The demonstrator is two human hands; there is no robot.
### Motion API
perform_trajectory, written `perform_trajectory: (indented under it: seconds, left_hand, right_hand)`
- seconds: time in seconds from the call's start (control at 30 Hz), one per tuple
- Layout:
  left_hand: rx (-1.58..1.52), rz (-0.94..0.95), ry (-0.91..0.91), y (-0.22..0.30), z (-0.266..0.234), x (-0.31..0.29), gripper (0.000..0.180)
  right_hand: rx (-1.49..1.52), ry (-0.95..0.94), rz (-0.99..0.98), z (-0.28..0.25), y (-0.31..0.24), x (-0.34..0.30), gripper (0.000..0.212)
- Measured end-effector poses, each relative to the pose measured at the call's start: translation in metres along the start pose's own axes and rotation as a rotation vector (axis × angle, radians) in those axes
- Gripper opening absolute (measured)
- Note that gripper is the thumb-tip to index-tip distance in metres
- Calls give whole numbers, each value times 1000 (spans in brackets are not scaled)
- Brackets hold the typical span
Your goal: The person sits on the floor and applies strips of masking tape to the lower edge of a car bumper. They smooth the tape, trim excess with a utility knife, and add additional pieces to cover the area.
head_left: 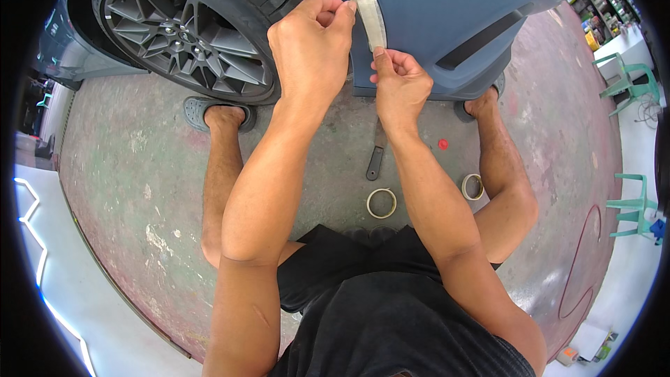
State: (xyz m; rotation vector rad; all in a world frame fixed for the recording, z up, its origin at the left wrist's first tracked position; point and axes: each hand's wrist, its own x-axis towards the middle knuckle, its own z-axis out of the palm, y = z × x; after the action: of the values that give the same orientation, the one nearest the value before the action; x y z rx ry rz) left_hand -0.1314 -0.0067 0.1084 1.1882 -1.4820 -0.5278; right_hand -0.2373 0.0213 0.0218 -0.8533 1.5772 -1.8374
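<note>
A short strip of cream masking tape (370,19) lies along the edge of the blue car bumper (433,7), beside the wheel arch. My left hand (313,49) is closed in a pinch, thumb and finger at the strip's upper left edge. Lower down, my right hand (403,91) is also closed, its thumb on the strip's bottom end and its fingers curled behind. Just left of my left hand is the car's wheel (188,38), with dark grey spokes and a black tyre.
Below my hands, a putty knife (375,160), two tape rolls (382,203) (472,187) and a small red disc (442,144) lie on the worn floor (146,167). Green plastic chairs (631,202) and a red hose (583,265) are at the right. Shelves stand far right.
</note>
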Motion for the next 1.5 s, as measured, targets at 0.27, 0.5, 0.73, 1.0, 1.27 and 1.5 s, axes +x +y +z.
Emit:
perform_trajectory:
  seconds: [0.27,0.5,0.73,1.0,1.27,1.5]
  left_hand:
    - [-53,38,95,-12,-6,-4,21]
    - [-15,-2,150,-41,-29,-15,22]
    - [133,-135,301,-129,-81,-18,30]
    - [1081,-522,361,-290,-175,-60,77]
    - [1046,-944,-287,-300,-196,-85,84]
    - [1028,-956,-316,-306,-203,-91,83]
  right_hand:
    - [-88,42,-82,0,11,2,24]
    - [-264,117,-174,-21,25,0,26]
    - [-569,-44,-798,-71,42,1,30]
    - [-1135,-384,-1350,-73,6,39,78]
    - [-1347,-444,-1355,-88,22,42,74]
    - [-1296,-474,-1390,-90,6,27,77]
